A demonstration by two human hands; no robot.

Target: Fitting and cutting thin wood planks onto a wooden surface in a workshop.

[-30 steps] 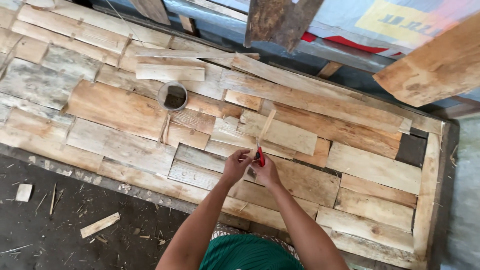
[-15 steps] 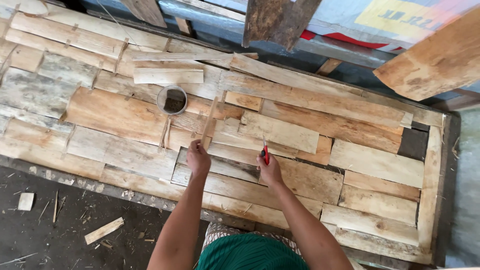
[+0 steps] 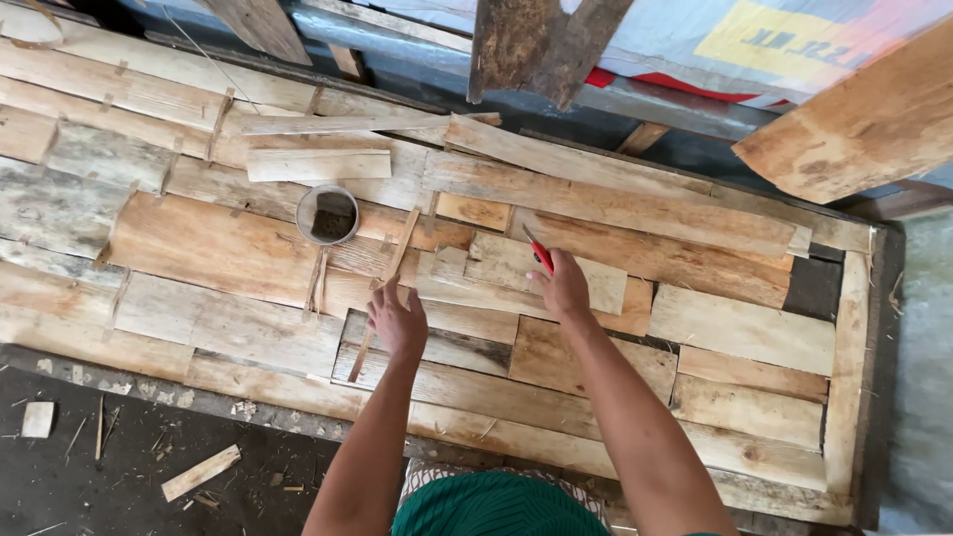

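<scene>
A large panel made of many rough wooden pieces lies flat in front of me. My left hand presses on a thin wooden strip that lies diagonally over the pieces near the middle. My right hand holds a red-handled cutter, its tip pointing up and left over a pale piece of wood. The two hands are about a hand's width apart.
A small round tin stands on the panel left of the strip. A loose short plank lies above it. Large boards lean at the far right and top. Wood scraps litter the dark floor below left.
My hands, together over the cutter a second ago, have parted. The left hand carried the thin strip leftwards and laid it down on the panel; the right hand kept the cutter and shifted slightly up.
</scene>
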